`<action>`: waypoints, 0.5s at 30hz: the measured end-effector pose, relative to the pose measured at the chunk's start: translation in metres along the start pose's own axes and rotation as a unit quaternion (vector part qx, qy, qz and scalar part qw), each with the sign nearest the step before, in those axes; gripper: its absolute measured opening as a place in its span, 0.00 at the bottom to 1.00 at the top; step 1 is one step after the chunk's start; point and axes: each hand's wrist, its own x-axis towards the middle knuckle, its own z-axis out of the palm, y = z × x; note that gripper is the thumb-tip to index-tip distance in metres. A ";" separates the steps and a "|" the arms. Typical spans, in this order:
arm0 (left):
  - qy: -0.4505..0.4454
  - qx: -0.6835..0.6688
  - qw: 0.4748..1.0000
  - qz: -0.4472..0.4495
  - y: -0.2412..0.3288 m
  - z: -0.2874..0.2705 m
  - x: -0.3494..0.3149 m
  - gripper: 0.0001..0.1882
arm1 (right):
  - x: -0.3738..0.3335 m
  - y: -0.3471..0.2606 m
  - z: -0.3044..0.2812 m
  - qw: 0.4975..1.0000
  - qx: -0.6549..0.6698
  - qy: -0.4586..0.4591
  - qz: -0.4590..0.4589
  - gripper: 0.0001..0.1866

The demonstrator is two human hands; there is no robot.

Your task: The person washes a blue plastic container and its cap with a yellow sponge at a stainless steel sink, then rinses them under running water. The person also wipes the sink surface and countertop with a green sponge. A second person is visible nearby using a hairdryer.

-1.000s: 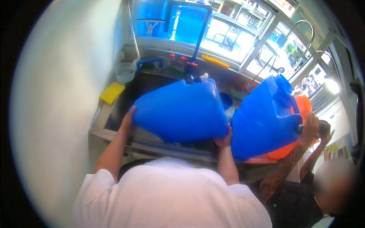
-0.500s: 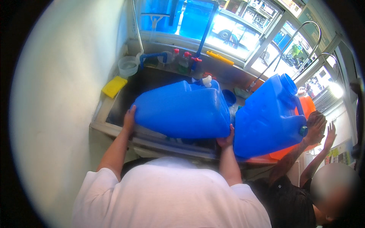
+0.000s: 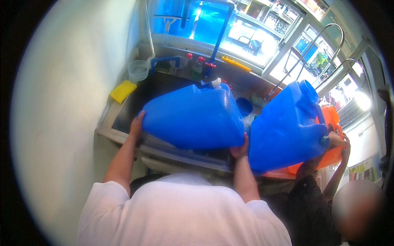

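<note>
A large blue plastic jerrycan [image 3: 193,117] lies on its side over the steel sink [image 3: 123,117], its white-capped neck pointing away from me. My left hand [image 3: 136,124] grips its near left corner. My right hand [image 3: 239,149] holds its near right corner from below. A second blue jerrycan [image 3: 285,127] stands tilted just to the right, held by another person's hand [image 3: 334,141] at its far side.
A yellow sponge [image 3: 122,91] and a clear plastic cup [image 3: 138,70] sit at the sink's left rim. Small red-capped bottles [image 3: 193,61] line the window ledge. An orange container [image 3: 328,158] is behind the second jerrycan. Curved taps [image 3: 303,49] rise at the right. A white wall is at left.
The view has shifted slightly; the jerrycan in my hands stays over the sink with little movement. The other person's hand has settled against the second jerrycan.
</note>
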 end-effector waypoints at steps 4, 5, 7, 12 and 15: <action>-0.060 -0.064 0.996 -0.018 0.007 -0.003 0.004 0.43 | 0.001 0.001 0.000 0.999 0.010 0.031 0.015 0.38; -0.062 -0.073 0.994 -0.051 0.011 -0.003 0.004 0.43 | 0.001 0.002 0.000 1.000 0.014 0.006 0.008 0.38; -0.129 -0.235 0.957 -0.106 0.019 -0.003 0.000 0.43 | 0.001 0.004 -0.001 1.000 0.003 0.008 -0.010 0.38; -0.075 -0.242 0.944 -0.211 0.025 -0.001 0.000 0.43 | -0.002 0.003 0.001 0.999 -0.038 -0.031 0.010 0.37; -0.015 -0.210 0.951 -0.225 0.026 -0.001 0.012 0.42 | 0.000 -0.009 0.016 0.993 -0.105 -0.002 0.062 0.40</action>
